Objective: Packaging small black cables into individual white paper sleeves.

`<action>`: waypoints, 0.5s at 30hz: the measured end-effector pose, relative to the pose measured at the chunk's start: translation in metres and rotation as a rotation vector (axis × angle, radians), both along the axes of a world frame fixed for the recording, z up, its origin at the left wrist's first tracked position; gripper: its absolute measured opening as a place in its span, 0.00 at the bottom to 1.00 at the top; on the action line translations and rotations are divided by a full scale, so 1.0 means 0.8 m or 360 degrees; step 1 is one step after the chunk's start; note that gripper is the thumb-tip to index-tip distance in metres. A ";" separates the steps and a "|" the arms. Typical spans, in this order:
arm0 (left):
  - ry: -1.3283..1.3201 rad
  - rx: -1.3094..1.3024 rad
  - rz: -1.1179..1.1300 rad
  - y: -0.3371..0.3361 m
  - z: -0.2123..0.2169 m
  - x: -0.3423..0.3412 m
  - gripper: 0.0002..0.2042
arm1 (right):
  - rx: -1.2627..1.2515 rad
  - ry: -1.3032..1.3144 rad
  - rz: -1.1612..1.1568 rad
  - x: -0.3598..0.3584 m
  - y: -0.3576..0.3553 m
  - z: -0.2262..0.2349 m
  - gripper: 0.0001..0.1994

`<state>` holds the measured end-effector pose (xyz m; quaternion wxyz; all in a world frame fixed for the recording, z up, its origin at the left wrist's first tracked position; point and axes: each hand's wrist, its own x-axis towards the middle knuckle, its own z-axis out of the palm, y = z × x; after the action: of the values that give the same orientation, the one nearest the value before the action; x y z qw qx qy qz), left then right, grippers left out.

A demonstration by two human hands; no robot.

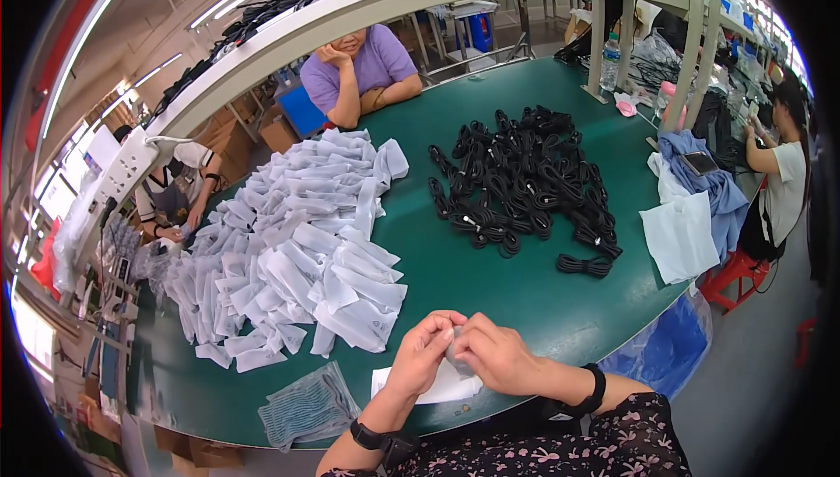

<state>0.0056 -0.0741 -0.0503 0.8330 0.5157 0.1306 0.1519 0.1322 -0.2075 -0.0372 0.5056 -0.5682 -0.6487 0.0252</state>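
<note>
Left hand [422,356] and right hand [500,356] pinch a grey piece [453,356] by the table's [525,315] near edge; green space separates white packets [289,249], left, from cables [534,184], right; plastic-lined blue bin [669,337] near right.

Left hand [423,353] and right hand [497,356] together at near edge of green table [499,306], fingertips pinching small greyish item [456,358], mostly hidden by fingers. White sheet [437,387] beneath hands. Striped bluish bag [306,409] near, left of hands. Large heap of whitish packets [297,241] on left. Coiled black cables [525,179] piled far right of packets; one coil [584,264] at pile's near side. White cloth [680,236] over right edge, blue garment [704,192] beside it. Far side: person in purple top [376,66], head propped on hand.
</note>
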 end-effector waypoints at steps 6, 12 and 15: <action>-0.0104 -0.0095 0.0000 0.012 0.015 -0.002 0.07 | 0.0143 0.0202 0.0063 0.008 0.005 0.014 0.11; -0.0143 -0.0104 0.0020 0.005 0.013 0.005 0.08 | 0.0098 -0.0096 0.0089 0.015 0.012 -0.001 0.09; -0.0221 -0.0080 0.0074 -0.011 0.014 0.011 0.09 | 0.0124 -0.0092 0.0034 0.018 0.010 0.002 0.09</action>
<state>0.0141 -0.0832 -0.0391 0.8491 0.4795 0.0882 0.2033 0.1468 -0.1998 -0.0356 0.5081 -0.5416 -0.6696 -0.0113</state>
